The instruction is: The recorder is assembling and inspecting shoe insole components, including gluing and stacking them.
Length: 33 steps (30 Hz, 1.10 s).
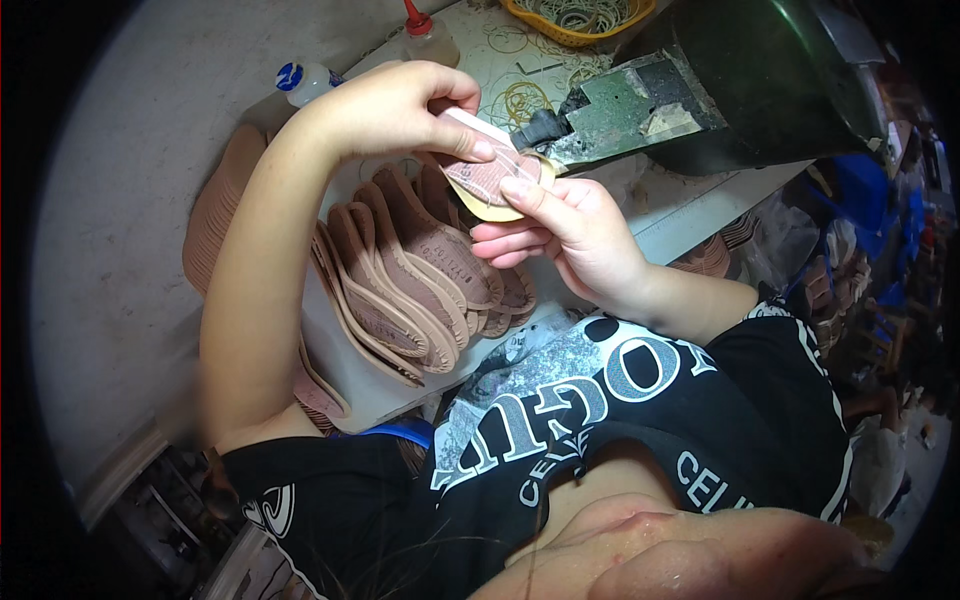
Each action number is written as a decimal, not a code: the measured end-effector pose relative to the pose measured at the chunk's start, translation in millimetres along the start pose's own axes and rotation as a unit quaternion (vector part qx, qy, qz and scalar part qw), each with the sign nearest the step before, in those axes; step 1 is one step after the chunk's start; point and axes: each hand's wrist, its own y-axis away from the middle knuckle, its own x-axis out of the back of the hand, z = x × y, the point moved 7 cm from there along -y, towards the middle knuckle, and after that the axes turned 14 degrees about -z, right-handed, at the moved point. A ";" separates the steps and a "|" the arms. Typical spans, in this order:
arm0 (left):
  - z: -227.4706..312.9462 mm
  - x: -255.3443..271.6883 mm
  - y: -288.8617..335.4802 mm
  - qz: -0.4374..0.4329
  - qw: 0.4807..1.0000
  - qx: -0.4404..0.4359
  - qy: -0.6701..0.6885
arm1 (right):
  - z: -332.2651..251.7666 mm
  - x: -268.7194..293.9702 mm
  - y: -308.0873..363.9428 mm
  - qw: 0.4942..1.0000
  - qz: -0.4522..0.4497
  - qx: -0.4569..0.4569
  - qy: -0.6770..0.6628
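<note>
Both my hands hold an insole [470, 182] with a brownish-pink top, a pale yellow edge and a white strip along its far side. My left hand [405, 105] grips it from the far left, thumb pressed on the top and fingers curled over the far edge. My right hand [585, 230] pinches its near right end, thumb on top and fingers underneath. The insole's right end is close to a small dark tip [540, 128] on a green machine arm [640, 110]; I cannot tell whether they touch. Below my hands, a row of curved brown insoles [400, 270] leans together on the table.
Another stack of insoles [225, 205] stands left, partly behind my left forearm. Farther back are a white-and-blue bottle [308, 85], a red-capped bottle [430, 42] and a yellow basket [545, 28] of rubber bands. Loose bands [525, 100] lie near the machine's dark green body [770, 85].
</note>
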 end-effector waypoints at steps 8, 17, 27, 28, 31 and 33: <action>-10.5 -23.0 15.0 0.062 0.996 0.051 -0.025 | -3.1 10.8 -5.3 0.998 -0.011 -0.049 -0.023; -29.5 -52.2 7.5 0.046 0.973 0.072 0.216 | -11.2 27.9 -18.8 0.998 -0.007 -0.061 0.030; -49.9 -62.5 -7.2 0.118 0.920 0.090 0.363 | -18.7 45.3 -38.4 0.993 -0.007 -0.082 0.082; -52.0 -62.8 -6.8 0.118 0.919 0.092 0.364 | -17.8 44.7 -40.5 0.993 -0.009 -0.085 0.086; -49.3 -59.4 -2.2 0.170 0.908 0.091 0.372 | -18.6 43.4 -44.1 0.992 -0.009 -0.084 0.094; -45.4 -58.4 -4.8 0.148 0.908 0.090 0.381 | -20.5 50.9 -45.4 0.993 -0.006 -0.074 0.090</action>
